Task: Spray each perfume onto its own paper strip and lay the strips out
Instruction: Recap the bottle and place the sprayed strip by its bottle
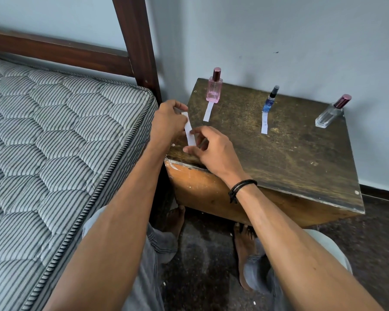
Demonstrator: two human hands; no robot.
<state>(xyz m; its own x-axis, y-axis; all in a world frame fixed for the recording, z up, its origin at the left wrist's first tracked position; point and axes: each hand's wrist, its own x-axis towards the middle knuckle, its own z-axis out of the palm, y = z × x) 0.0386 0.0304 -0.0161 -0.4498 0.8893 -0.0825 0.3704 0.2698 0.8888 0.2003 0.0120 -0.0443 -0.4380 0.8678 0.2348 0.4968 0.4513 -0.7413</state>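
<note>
Three perfume bottles stand along the back of a worn wooden side table (290, 158): a pink bottle (214, 88), a slim blue bottle (269, 101) and a clear bottle (331, 113) with a maroon cap. A white paper strip (208, 112) lies in front of the pink bottle, and another strip (264, 123) lies in front of the blue one. Over the table's left side my left hand (169, 122) pinches the top end of a third white strip (189, 131). My right hand (209, 149) pinches its lower part between thumb and fingers.
A striped mattress (54, 142) on a dark wooden bed frame (137, 48) lies close to the table's left side. The wall runs behind the bottles. My bare feet stand on the dark floor (202, 254) below the table's front edge.
</note>
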